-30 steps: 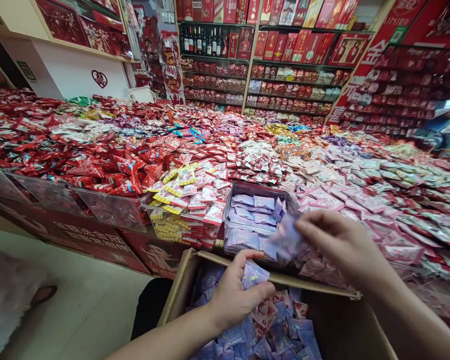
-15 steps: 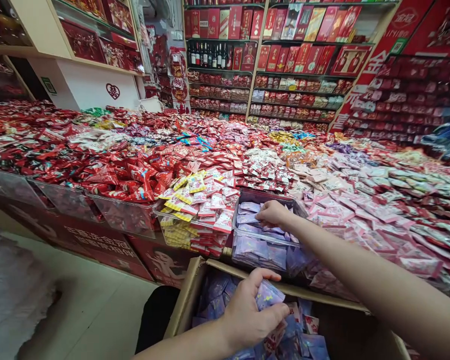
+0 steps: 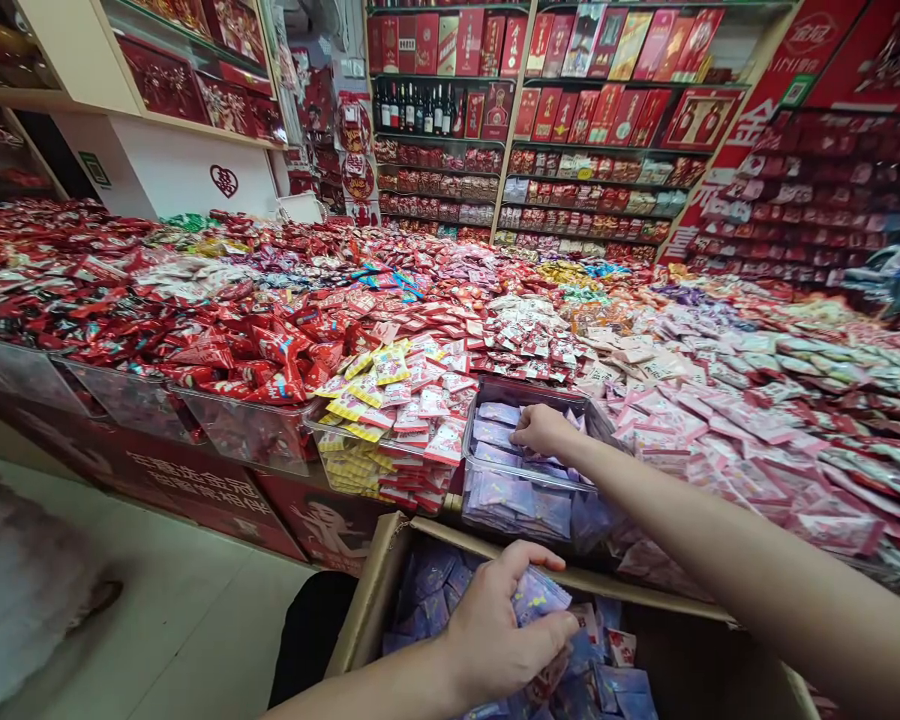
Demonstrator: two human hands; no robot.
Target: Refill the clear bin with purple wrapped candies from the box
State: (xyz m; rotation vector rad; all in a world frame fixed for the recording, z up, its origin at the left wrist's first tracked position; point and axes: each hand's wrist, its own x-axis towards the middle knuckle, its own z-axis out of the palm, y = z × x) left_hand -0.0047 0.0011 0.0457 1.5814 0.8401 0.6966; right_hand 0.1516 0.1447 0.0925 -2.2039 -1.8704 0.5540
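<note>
My left hand (image 3: 495,620) is above an open cardboard box (image 3: 371,600), its fingers and thumb closed round a few small purple candy packets (image 3: 538,592). More purple packets (image 3: 626,690) and a few red-and-white ones lie loose below it in the box. My right hand (image 3: 547,432) reaches into a clear plastic bin (image 3: 471,455) just beyond the box. Its fingers are pinched together at a purple packet among the rows (image 3: 495,433) lying there; the fingertips are partly hidden.
Left of the bin stands a clear bin with yellow and pink-white packets (image 3: 397,400). Red-wrapped sweets (image 3: 262,350) are heaped further left, pink packets (image 3: 720,430) to the right. Shelves of red boxes (image 3: 592,115) and bottles stand behind. White fluffy fabric (image 3: 22,590) hangs over the floor at left.
Both hands stay almost in place; the right hand has shifted only slightly over the purple packets. The white fabric at left has moved a little.
</note>
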